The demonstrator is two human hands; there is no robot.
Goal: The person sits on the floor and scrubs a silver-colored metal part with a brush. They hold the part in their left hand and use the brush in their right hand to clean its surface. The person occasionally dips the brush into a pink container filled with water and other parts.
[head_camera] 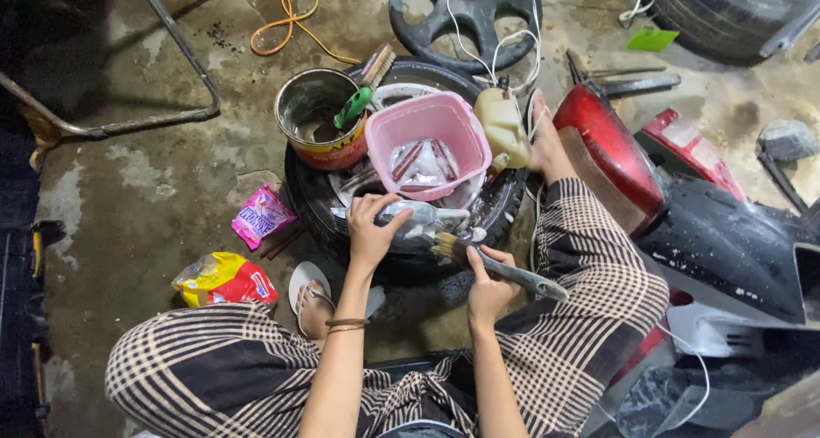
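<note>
Sitting on the floor with my left hand wrapped around a grey metal part that rests on the tire in front of me. My right hand is curled tight round a paintbrush, bristles touching the part. Just behind it, the pink tub has shiny plastic-wrapped bits inside, and the rusty tin can next to it has a green-handled brush poking out.
</note>
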